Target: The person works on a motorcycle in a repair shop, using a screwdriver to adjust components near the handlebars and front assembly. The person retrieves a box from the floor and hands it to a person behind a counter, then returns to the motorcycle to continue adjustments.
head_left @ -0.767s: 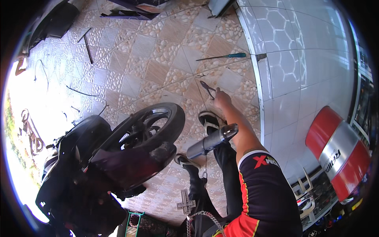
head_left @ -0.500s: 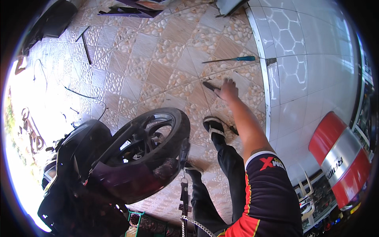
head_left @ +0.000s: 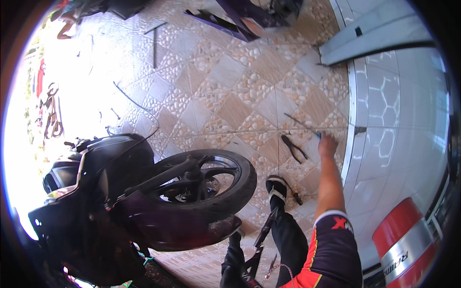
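Observation:
My right hand (head_left: 328,145) is down at the floor, its fingers closed round the blue handle of a screwdriver (head_left: 301,122). The screwdriver's long thin shaft points away to the left, and most of its handle is hidden by the hand. A pair of dark-handled pliers (head_left: 294,149) lies on the tiles just left of the hand, apart from it. My left hand is out of view. Left of my legs stands a motorcycle (head_left: 110,206) with its black wheel (head_left: 247,180) toward me.
A red and silver drum (head_left: 406,245) stands at the lower right. A grey metal beam (head_left: 374,36) juts in at the upper right. Purple panels (head_left: 240,21) lie at the far side, near a T-shaped tool (head_left: 155,48). A dark cable (head_left: 137,103) trails from the motorcycle.
My right hand has left the pliers, which now lie on the floor, and has moved right onto the screwdriver's handle. The view has shifted too.

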Tool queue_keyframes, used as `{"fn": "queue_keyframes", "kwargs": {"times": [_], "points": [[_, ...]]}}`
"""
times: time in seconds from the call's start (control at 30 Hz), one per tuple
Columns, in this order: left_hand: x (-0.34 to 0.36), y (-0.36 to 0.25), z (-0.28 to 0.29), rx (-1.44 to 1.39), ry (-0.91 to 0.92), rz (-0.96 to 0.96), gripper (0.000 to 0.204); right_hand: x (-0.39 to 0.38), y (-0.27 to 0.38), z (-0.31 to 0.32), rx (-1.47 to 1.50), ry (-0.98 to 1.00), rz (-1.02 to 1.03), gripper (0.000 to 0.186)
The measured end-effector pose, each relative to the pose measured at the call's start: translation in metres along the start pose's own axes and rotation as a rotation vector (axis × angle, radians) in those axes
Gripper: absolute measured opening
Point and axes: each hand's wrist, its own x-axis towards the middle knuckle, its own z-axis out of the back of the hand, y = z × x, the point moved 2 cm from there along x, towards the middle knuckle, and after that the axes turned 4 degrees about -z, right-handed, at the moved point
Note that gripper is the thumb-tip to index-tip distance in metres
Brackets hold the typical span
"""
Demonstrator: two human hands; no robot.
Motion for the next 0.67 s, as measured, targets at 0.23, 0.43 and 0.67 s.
{"fn": "queue_keyframes", "kwargs": {"times": [0.23, 0.43, 0.67], "points": [[-0.042, 0.052, 0.104, -0.043, -0.050, 0.074, 0.026, -0.219, -0.051, 0.088, 0.589, 0.138, -0.025, 0.037], [-0.086, 0.116, 0.192, -0.114, -0.121, 0.106, 0.026, -0.307, -0.125, 0.348, 1.150, 0.061, 0.270, 0.038], [-0.112, 0.119, 0.213, 0.117, -0.213, 0.420, 0.054, -0.412, -0.114, 0.758, 0.814, -0.137, 1.119, 0.037]]}}
